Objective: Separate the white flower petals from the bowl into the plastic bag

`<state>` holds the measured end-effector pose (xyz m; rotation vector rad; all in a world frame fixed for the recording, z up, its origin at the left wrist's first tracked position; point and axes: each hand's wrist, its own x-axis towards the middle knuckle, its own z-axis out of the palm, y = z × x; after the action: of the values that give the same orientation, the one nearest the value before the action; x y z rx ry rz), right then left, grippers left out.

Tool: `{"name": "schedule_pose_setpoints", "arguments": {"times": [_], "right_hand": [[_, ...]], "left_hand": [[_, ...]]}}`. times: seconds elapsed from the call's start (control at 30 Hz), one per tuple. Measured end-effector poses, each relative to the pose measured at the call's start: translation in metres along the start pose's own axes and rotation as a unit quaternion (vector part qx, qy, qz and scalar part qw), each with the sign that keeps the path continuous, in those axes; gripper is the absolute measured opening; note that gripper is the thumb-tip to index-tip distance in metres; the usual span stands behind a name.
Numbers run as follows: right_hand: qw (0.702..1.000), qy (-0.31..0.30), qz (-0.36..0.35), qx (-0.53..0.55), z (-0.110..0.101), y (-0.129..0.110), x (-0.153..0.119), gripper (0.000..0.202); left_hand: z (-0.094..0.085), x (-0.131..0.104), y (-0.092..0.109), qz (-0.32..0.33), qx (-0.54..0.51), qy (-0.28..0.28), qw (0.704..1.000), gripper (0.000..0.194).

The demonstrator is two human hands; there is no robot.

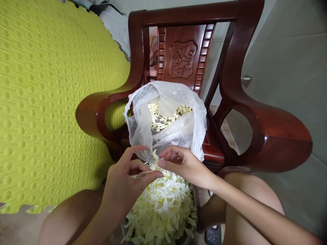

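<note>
Between my hands is a small white flower with slim, pale yellowish petals. My left hand is closed, with more pale petals showing between its thumb and curled fingers, while the index finger stretches out above. From the other side, my right hand pinches at the flower with thumb and fingertips. Right below both hands, a heap of white flowers fills a round metal bowl. Just beyond them stands an open white plastic bag, its inside holding loose pale petals or buds.
The bag rests on a carved dark red wooden chair with broad curved arms. A yellow bumpy foam mat rises at the left. On the floor by my right leg lies a dark remote control. A tiled wall is at the right.
</note>
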<state>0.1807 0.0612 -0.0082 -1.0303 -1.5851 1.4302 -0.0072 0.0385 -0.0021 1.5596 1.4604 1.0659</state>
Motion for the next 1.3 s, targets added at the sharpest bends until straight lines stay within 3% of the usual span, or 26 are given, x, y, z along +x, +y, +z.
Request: {"name": "schedule_pose_setpoints", "arguments": {"times": [0.2,0.3,0.4,0.53,0.63,0.83,1.03,1.23,1.3], "right_hand": [[0.995,-0.064,0.054,0.063,-0.002,0.003,0.002,0.035],[0.997,-0.04,-0.024,-0.067,-0.002,0.002,0.0,0.026],[0.963,0.003,-0.123,-0.239,-0.002,0.0,-0.002,0.02],[0.928,0.052,-0.154,-0.334,-0.005,0.0,0.0,0.022],[0.92,0.06,-0.15,-0.356,-0.012,0.0,0.004,0.022],[0.919,0.029,-0.156,-0.36,-0.021,-0.006,0.005,0.021],[0.906,-0.02,-0.113,-0.408,-0.014,-0.005,0.002,0.023],[0.887,-0.051,-0.109,-0.446,-0.003,-0.008,0.002,0.02],[0.868,-0.075,-0.098,-0.481,0.002,-0.01,0.0,0.02]], "left_hand": [[0.003,-0.003,0.002,0.012,-0.043,0.015,0.999,0.068],[0.0,-0.001,0.001,-0.017,-0.047,-0.022,0.998,0.064],[-0.004,0.004,-0.001,-0.061,-0.069,-0.081,0.992,0.05],[-0.011,0.008,-0.004,-0.07,-0.097,-0.117,0.986,0.038],[-0.018,0.01,-0.009,-0.036,-0.045,-0.086,0.995,0.034],[-0.032,0.015,-0.012,0.027,0.168,0.067,0.983,0.021],[-0.036,0.013,-0.006,0.017,0.285,0.096,0.954,0.008],[-0.031,0.016,-0.006,0.036,0.334,0.1,0.937,0.012],[-0.031,0.018,-0.007,0.046,0.355,0.091,0.929,0.011]]}}
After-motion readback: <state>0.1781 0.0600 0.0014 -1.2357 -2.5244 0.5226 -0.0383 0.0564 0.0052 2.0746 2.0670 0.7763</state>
